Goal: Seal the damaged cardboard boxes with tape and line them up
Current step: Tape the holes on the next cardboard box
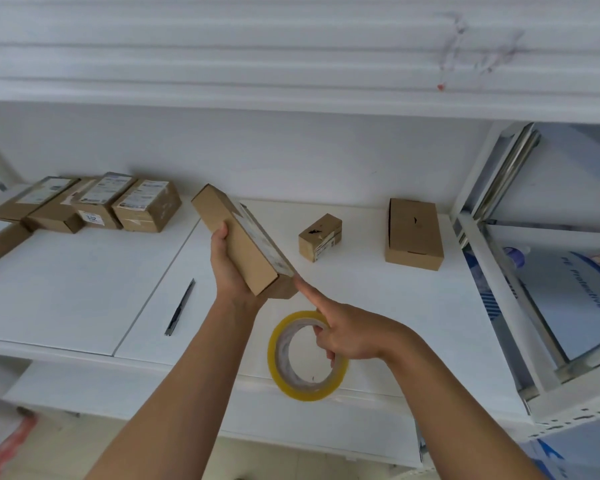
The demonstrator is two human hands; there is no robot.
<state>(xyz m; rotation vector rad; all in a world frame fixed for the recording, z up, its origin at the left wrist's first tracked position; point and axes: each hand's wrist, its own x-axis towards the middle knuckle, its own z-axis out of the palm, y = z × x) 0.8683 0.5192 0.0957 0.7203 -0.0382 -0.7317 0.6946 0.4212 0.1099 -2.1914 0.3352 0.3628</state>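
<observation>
A long flat brown cardboard box (243, 242) is gripped, tilted, by the left hand (227, 268), while a yellow-edged tape roll (307, 356) is held by the right hand's (347, 336) curled fingers, forefinger extended to the box's near corner.

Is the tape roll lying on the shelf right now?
No, the right hand holds the tape roll off the shelf, fingers hooked through its core, index finger pointing at the box.

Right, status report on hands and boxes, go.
Left hand grips flat box, lifted off shelf. Right hand holds tape roll, forefinger on box corner. Two torn boxes wait right.
</observation>
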